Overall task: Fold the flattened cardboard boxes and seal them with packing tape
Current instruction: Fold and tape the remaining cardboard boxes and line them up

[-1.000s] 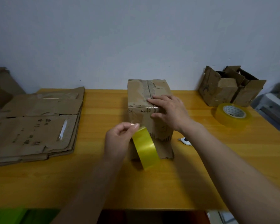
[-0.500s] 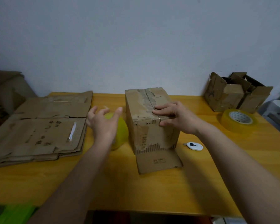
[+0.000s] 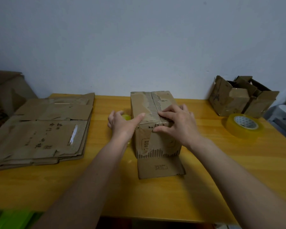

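The upright box (image 3: 153, 123) at frame centre is worn, matt brown cardboard, its torn skin baring ribbed corrugation; the tabletop (image 3: 205, 187) is smooth, yellow-varnished wood; the tape roll (image 3: 243, 128) at right looks glossy, translucent yellow plastic.

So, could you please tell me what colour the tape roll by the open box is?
Translucent yellow, seen in the head view: tape roll.

Two folded boxes (image 3: 153, 123) (image 3: 241, 98), two tape rolls (image 3: 243, 125) (image 3: 126, 117), one flattened stack (image 3: 40, 129).

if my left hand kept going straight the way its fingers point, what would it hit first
Probably the yellow tape roll just beyond the left hand, beside the folded box; past it lie bare table and wall. Depth is unclear.
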The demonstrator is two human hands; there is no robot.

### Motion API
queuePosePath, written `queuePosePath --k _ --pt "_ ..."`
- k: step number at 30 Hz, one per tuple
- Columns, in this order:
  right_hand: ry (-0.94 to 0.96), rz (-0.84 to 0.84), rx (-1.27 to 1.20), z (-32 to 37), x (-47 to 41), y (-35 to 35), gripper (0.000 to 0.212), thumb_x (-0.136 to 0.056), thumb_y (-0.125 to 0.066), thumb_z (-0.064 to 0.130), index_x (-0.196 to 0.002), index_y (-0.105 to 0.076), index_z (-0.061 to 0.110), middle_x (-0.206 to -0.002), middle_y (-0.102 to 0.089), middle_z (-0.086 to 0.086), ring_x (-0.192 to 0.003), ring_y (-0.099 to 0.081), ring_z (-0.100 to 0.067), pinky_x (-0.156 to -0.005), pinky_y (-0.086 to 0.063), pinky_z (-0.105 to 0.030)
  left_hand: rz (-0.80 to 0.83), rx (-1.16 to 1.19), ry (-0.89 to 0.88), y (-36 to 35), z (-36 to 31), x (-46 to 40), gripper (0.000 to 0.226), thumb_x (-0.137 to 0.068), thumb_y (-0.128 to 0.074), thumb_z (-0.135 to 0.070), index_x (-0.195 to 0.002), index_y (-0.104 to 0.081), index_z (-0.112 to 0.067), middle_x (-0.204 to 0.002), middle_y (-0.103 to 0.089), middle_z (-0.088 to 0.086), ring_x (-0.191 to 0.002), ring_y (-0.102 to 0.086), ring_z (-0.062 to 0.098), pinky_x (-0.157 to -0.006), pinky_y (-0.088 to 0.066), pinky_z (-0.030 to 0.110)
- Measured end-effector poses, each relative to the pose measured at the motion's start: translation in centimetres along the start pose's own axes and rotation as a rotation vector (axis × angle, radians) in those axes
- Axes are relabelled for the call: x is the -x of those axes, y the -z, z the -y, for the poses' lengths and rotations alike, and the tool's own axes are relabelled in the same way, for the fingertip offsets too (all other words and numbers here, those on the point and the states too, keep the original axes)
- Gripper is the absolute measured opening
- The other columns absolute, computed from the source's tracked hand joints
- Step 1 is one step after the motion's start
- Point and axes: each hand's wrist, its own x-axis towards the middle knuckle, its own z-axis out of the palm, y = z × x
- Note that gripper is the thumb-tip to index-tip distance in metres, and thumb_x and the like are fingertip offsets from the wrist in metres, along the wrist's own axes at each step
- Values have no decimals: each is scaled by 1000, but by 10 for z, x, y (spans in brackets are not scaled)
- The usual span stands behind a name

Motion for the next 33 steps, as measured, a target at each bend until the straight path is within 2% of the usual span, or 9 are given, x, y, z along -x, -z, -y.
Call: queuePosePath --k 3,6,8,10,14,22,26,31,33 --pt "33 113 -133 -10 2 14 63 -76 -72 45 -134 -52 34 -129 -48 17 -102 -28 -5 -96 -33 -32 17 8 18 2 0 -4 92 -70 -79 -51 -143 -38 -16 -156 -13 -4 -144 -13 21 -114 -26 42" --pt "45 169 -131 -9 4 26 55 -84 -69 27 -136 -52 28 -137 -48 15 -113 -34 -9 -97 -28 -22 29 19 42 2 1 -6 99 -67 -80 -55 -146 -34 -17 -157 -12 -4 -145 -12 24 -115 -26 44" --pt "107 138 -36 3 9 27 47 -91 -60 32 -136 -51 26 -142 -48 11 -126 -37 -11 -108 -27 -26 7 18 61 0 0 -7 100 -66 -78 -59 -146 -34 -18 -157 -12 -3 -145 -12 25 -114 -26 46" --pt "164 160 -25 18 19 24 47 -97 -44 41 -141 -45 24 -148 -42 6 -137 -33 -12 -116 -21 -30 -6 8 74 -2 -1 -9 99 -66 -77 -61 -146 -35 -21 -157 -13 -2 -144 -14 26 -113 -28 47" --pt "147 296 0 28 19 21 53 -102 -20 43 -150 -28 22 -157 -23 4 -145 -17 -9 -118 -10 -26 49 -22 78 -1 3 -12 96 -66 -77 -61 -146 -35 -30 -156 -13 -3 -143 -14 27 -112 -28 48" --pt "45 551 164 32 -46 3 57 -103 -9 38 -153 1 12 -161 8 -6 -147 8 -16 -120 2 -32 93 -97 42 3 2 -17 80 -69 -75 -60 -136 -43 -32 -150 -20 -2 -138 -20 24 -108 -29 40" --pt "12 568 176 38 -55 -1 59 -103 -9 39 -152 5 10 -160 12 -8 -147 11 -18 -119 5 -33 127 -158 46 9 -1 -24 85 -67 -75 -63 -138 -40 -31 -150 -20 0 -139 -22 25 -110 -29 42" --pt "95 566 203 37 -7 18 58 -103 -8 40 -153 6 14 -160 12 -4 -147 11 -13 -119 5 -29 192 -182 57 18 3 -34 99 -60 -78 -66 -141 -33 -33 -152 -18 -1 -140 -24 27 -112 -31 48" --pt "72 597 186 34 -11 21 57 -103 -8 39 -153 6 15 -160 13 -3 -147 11 -12 -118 5 -29 215 -190 53 18 2 -37 103 -60 -78 -65 -143 -29 -31 -153 -17 0 -140 -23 27 -113 -31 49"
